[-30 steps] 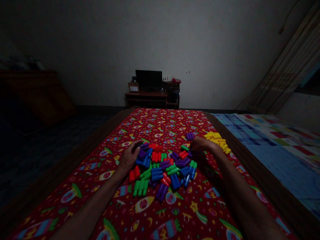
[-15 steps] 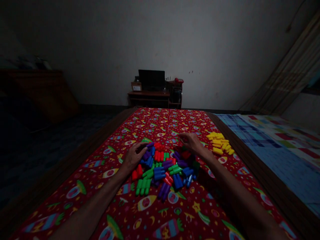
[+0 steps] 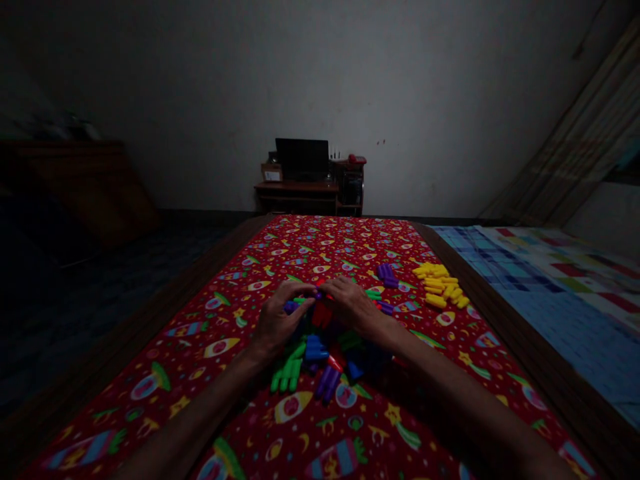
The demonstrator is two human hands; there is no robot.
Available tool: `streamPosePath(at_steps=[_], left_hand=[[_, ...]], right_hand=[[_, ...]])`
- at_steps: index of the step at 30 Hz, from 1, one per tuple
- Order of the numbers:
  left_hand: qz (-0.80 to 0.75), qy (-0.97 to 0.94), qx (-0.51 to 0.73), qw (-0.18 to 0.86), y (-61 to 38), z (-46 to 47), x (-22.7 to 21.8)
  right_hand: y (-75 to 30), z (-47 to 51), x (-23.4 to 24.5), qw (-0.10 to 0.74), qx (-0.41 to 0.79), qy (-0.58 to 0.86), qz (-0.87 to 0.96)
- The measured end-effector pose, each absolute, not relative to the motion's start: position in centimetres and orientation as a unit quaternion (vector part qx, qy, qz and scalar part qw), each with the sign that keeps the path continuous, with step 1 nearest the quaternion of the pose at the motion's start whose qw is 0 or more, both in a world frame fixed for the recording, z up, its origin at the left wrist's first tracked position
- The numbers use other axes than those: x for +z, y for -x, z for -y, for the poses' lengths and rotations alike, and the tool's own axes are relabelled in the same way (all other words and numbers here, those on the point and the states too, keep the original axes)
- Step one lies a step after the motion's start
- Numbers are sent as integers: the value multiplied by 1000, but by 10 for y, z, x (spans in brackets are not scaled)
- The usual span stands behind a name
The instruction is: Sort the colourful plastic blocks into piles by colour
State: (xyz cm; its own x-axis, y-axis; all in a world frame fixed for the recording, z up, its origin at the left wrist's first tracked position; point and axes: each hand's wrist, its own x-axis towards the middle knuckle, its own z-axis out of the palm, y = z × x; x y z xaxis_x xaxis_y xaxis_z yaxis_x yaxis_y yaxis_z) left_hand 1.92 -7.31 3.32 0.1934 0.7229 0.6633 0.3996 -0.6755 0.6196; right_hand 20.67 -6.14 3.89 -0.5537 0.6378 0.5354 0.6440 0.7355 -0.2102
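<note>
A heap of coloured plastic blocks (image 3: 320, 353), red, blue, green and purple, lies on a red patterned cloth (image 3: 320, 427). My left hand (image 3: 280, 320) and my right hand (image 3: 353, 303) rest side by side on the far part of the heap, fingers curled down over the blocks, fingertips almost meeting. What the fingers grip, if anything, is hidden. A purple block (image 3: 386, 273) lies alone to the right. A cluster of yellow blocks (image 3: 441, 285) sits further right, near the cloth's edge.
The cloth covers a long wooden-edged surface (image 3: 505, 313). A checked blue and multicoloured mat (image 3: 550, 280) lies to the right. A low desk with a dark monitor (image 3: 300, 160) stands against the far wall. The room is dim.
My right hand has come in leftward from near the yellow blocks to the middle of the heap, leaving a purple block behind. My left hand has shifted slightly right to meet it.
</note>
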Motion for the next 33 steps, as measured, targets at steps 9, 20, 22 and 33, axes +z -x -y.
streamPosePath(at_steps=[9,20,22,33], left_hand=[[-436,-759,390,287,-17,72,20],[-479,-778,344,216,15,49,27],[-465,-803,281,245,27,43,29],[-434,-829,291,201,33,35,35]], right_hand=[[-204,71,64,459,311,340,759],[-304,19,44,253,69,671,694],[-315,18,42,238,52,687,684],[-269,36,60,322,109,515,787]])
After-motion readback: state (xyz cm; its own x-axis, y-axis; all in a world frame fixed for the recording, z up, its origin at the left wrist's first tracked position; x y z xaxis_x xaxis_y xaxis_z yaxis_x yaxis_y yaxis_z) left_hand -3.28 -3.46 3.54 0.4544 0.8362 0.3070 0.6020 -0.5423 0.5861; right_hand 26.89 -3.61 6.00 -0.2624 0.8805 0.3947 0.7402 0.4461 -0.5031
